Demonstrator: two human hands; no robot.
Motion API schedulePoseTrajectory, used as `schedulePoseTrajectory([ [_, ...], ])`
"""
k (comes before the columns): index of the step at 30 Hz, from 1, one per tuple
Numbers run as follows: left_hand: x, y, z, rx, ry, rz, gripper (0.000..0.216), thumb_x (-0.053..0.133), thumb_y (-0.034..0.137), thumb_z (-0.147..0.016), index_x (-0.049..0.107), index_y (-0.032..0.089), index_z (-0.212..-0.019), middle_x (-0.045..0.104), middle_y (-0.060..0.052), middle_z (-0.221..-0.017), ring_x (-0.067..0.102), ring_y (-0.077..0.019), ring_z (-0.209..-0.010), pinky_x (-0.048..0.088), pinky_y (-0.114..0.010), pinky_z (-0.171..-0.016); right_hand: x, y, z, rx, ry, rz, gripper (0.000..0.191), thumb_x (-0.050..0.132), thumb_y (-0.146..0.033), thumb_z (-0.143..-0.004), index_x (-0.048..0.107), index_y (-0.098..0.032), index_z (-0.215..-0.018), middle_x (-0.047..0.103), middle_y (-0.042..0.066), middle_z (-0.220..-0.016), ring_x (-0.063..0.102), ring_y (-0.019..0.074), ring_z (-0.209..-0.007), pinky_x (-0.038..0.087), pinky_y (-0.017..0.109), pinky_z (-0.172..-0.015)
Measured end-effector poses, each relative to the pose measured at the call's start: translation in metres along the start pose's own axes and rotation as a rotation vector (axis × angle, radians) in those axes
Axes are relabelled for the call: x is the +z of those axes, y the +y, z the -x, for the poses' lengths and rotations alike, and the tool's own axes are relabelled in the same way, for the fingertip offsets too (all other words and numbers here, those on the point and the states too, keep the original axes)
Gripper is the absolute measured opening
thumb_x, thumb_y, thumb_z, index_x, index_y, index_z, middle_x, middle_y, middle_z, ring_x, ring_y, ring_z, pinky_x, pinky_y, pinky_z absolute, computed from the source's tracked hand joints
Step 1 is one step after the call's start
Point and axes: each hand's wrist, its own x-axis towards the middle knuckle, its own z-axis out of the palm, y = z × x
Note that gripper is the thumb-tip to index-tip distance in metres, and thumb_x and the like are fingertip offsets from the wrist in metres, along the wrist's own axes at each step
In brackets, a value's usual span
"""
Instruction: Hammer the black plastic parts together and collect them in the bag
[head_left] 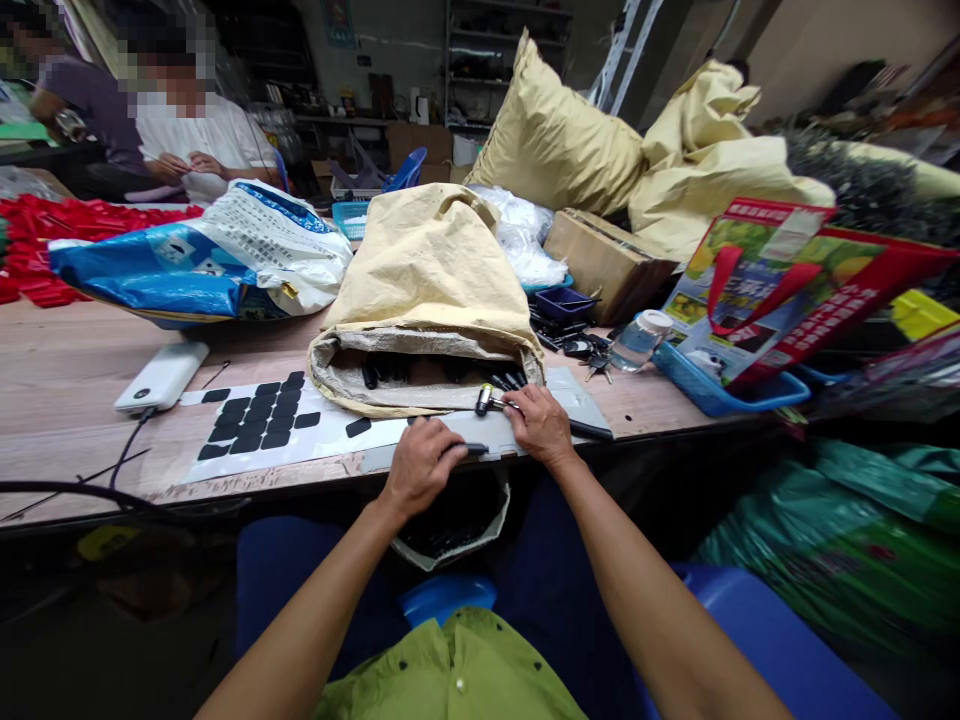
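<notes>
A cream sack (431, 260), its dim mouth holding black pieces (370, 374) too shadowed to make out, lies on the wooden counter (60, 365) before background shelves (510, 81), while near the counter's edge the left hand (423, 465) curls around a partly hidden black part (475, 449) and the right hand (541, 424) closes on a small hammer (485, 402).

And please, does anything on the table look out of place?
Only one small thing: a single black square lies tilted near the sack, apart from the grouped squares, so it looks stray.
</notes>
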Motion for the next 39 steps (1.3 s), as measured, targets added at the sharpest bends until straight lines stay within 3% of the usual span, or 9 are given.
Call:
schedulePoseTrajectory([
  [4,0.022,0.017,0.055,0.138,-0.179,0.057,0.027,0.049,0.038,-0.102,0.071,0.026,-0.110,0.067,-0.008,-0.099,0.062,-0.0215,-0.092,0.049,-0.036,-0.084,-0.001,-0.001,0.000,0.003,-0.003,-0.002,0.019,0.056,-0.027,-0.097,0.071,-0.023,-0.108,0.063,0.007,-0.099,0.051,0.0240,-0.095,0.042,0.035,-0.088],
  [10,0.044,0.019,0.085,-0.063,-0.236,0.022,0.021,0.051,0.034,-0.100,0.068,0.031,-0.112,0.065,-0.004,-0.100,0.067,-0.0184,-0.086,0.053,-0.029,-0.074,0.000,0.000,-0.001,0.001,0.000,0.004,0.018,0.056,-0.027,-0.096,0.071,-0.024,-0.107,0.062,0.007,-0.098,0.051,0.0240,-0.094,0.042,0.035,-0.086],
  [14,0.005,0.018,0.044,-0.026,0.021,0.034,0.024,0.047,0.036,-0.102,0.069,0.025,-0.102,0.067,-0.006,-0.093,0.066,-0.0193,-0.088,0.051,-0.031,-0.083,0.001,0.001,-0.001,-0.004,0.010,0.008,0.019,0.056,-0.027,-0.096,0.070,-0.023,-0.107,0.062,0.007,-0.098,0.052,0.0243,-0.095,0.042,0.036,-0.086],
  [17,-0.037,-0.009,-0.008,-0.285,0.378,-0.130,0.030,0.043,0.032,-0.100,0.068,0.022,-0.088,0.067,-0.008,-0.086,0.063,-0.0220,-0.084,0.051,-0.035,-0.084,0.002,0.001,0.000,0.003,0.017,-0.002,0.019,0.056,-0.027,-0.097,0.071,-0.023,-0.107,0.062,0.007,-0.098,0.052,0.0244,-0.095,0.042,0.036,-0.086],
  [19,-0.059,-0.039,-0.041,-0.480,0.496,-0.248,0.023,0.049,0.030,-0.094,0.070,0.020,-0.092,0.068,-0.011,-0.094,0.064,-0.0251,-0.088,0.051,-0.038,-0.085,0.002,0.001,0.000,0.006,0.016,-0.010,0.019,0.056,-0.027,-0.096,0.071,-0.023,-0.107,0.062,0.007,-0.099,0.052,0.0242,-0.095,0.042,0.036,-0.086],
  [23,-0.078,-0.091,-0.078,-0.783,0.362,-0.336,0.026,0.064,0.041,-0.080,0.071,0.016,-0.080,0.069,-0.017,-0.086,0.066,-0.0343,-0.088,0.053,-0.046,-0.078,0.000,0.001,-0.001,0.003,0.010,-0.005,0.017,0.057,-0.026,-0.095,0.071,-0.023,-0.104,0.061,0.007,-0.096,0.052,0.0241,-0.093,0.043,0.036,-0.085],
  [27,-0.078,-0.104,-0.077,-0.901,0.213,-0.338,0.026,0.072,0.042,-0.071,0.070,0.017,-0.074,0.071,-0.019,-0.083,0.068,-0.0371,-0.087,0.053,-0.047,-0.073,0.000,0.000,-0.001,0.012,0.013,-0.007,0.017,0.057,-0.027,-0.095,0.071,-0.023,-0.104,0.062,0.007,-0.096,0.052,0.0241,-0.094,0.043,0.036,-0.085],
  [33,-0.068,-0.071,-0.044,-0.577,0.380,-0.264,0.026,0.064,0.043,-0.084,0.070,0.020,-0.095,0.073,-0.009,-0.091,0.066,-0.0260,-0.086,0.050,-0.037,-0.080,-0.001,-0.002,0.001,0.033,0.002,-0.025,0.015,0.063,-0.026,-0.090,0.070,-0.023,-0.103,0.062,0.007,-0.098,0.053,0.0249,-0.096,0.044,0.036,-0.087],
  [39,-0.022,-0.032,-0.023,-0.151,0.119,-0.058,0.011,0.069,0.031,-0.086,0.068,0.023,-0.093,0.070,-0.003,-0.091,0.062,-0.0223,-0.090,0.047,-0.033,-0.083,-0.001,-0.002,0.000,0.044,0.007,-0.022,0.014,0.063,-0.024,-0.090,0.070,-0.023,-0.102,0.063,0.006,-0.098,0.053,0.0248,-0.095,0.045,0.036,-0.087],
])
